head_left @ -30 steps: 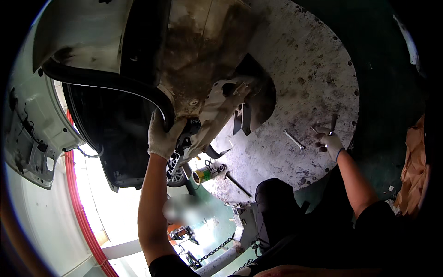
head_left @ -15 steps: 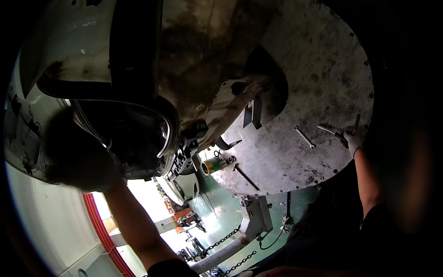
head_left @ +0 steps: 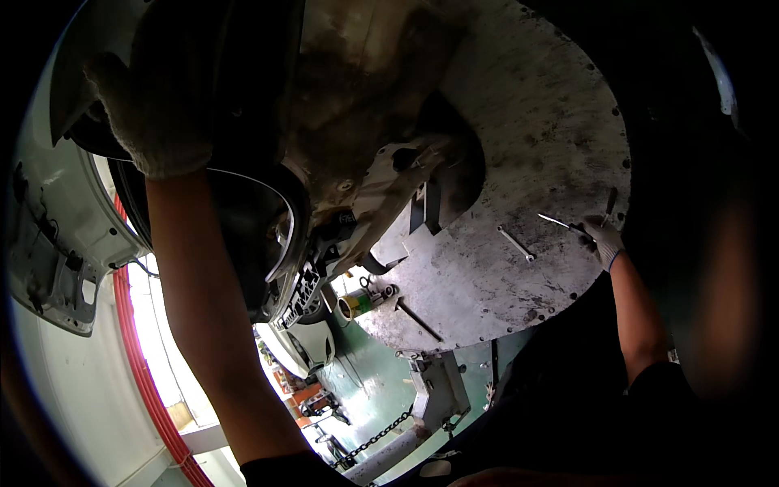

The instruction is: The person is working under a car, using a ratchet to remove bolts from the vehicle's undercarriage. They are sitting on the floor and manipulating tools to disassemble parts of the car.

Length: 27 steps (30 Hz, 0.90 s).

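Note:
My left hand, in a pale knit glove, is raised against the dark edge of a car body. One finger stretches out at its side; the others fade into the darkness. At the right rim of a round metal plate, my gloved right hand closes on a slim tool with a bright shaft. A second dark handle pokes up beside those fingers; whether it belongs to the same tool is unclear. A wrench lies on the plate to the left of this hand.
A hammer-like long-handled tool and a yellow-green roll or can sit at the plate's near left edge. Below are a metal post and a chain. An open panel hangs at far left, near red pipes.
My left hand has moved up and forward along the car body, and its blur is gone. The view has shifted slightly. The right hand stays at the tool on the plate.

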{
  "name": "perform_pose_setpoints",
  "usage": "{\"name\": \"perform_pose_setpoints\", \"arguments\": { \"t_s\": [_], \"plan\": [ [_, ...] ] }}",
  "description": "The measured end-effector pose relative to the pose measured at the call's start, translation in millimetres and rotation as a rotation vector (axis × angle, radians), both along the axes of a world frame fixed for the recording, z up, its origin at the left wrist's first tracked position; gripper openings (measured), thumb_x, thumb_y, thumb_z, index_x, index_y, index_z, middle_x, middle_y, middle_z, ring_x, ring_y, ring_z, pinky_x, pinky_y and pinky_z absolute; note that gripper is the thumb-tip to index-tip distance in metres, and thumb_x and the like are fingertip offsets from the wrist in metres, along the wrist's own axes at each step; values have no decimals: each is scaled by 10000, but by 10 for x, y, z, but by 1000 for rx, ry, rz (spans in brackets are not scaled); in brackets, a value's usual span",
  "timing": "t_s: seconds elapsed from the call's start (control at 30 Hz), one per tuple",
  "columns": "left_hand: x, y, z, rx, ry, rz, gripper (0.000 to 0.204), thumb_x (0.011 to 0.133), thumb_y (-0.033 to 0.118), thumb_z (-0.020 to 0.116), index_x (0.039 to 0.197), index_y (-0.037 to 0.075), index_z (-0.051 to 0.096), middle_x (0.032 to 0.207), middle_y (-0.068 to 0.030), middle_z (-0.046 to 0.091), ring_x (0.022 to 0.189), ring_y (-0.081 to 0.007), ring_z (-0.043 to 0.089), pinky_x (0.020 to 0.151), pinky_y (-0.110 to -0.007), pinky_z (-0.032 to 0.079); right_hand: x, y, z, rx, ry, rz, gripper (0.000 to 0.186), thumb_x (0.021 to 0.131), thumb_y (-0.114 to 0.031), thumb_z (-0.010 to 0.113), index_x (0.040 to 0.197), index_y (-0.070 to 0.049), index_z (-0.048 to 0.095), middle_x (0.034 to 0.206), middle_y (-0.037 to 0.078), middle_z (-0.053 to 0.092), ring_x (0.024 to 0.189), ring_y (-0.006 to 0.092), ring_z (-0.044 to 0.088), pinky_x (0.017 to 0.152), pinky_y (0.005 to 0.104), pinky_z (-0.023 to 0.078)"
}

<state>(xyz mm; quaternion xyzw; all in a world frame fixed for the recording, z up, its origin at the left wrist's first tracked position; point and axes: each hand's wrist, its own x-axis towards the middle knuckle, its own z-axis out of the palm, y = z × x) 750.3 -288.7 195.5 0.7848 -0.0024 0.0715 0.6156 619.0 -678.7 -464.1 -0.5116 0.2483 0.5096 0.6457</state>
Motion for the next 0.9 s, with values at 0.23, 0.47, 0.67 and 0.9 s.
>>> {"name": "perform_pose_setpoints", "arguments": {
  "t_s": [0.23, 0.47, 0.67, 0.9],
  "plan": [
    [154, 195, -84, -135, 8, -151, 811, 1068, 631, 409, 1665, 93, 296, 1723, -117, 310, 1586, -285, 288, 1264, -547, 233, 561, 381, 2716, 732, -414, -120, 251, 960, -103, 746, 1196, -20, 726, 927, 133, 745, 735, 142, 718, 562, 253, 565],
    [275, 587, -136, -186, 114, -487, 767, 1069, 595, 461, 1661, 126, 328, 1714, -64, 355, 1565, -247, 337, 1234, -588, 264, 464, 1239, 4357, 715, -1295, -200, 269, 1003, -116, 659, 1264, -63, 700, 986, 104, 751, 754, 139, 736, 627, 287, 607],
    [252, 352, -196, -190, -13, -211, 975, 994, 781, 451, 1484, -59, 535, 1543, -233, 545, 1454, -347, 492, 1271, -479, 309, 404, 1410, 5012, 325, -1173, -52, 333, 983, -268, 658, 1248, -85, 743, 997, 116, 779, 878, 189, 766, 828, 348, 616],
    [274, 247, -294, -301, -44, -184, 859, 1013, 720, 515, 1381, -48, 623, 1366, -212, 684, 1321, -343, 611, 1218, -463, 393, 118, 1582, 5428, 570, -714, -287, 405, 984, -254, 655, 1341, -64, 669, 1024, 150, 770, 931, 234, 763, 857, 419, 600]
  ]
}}
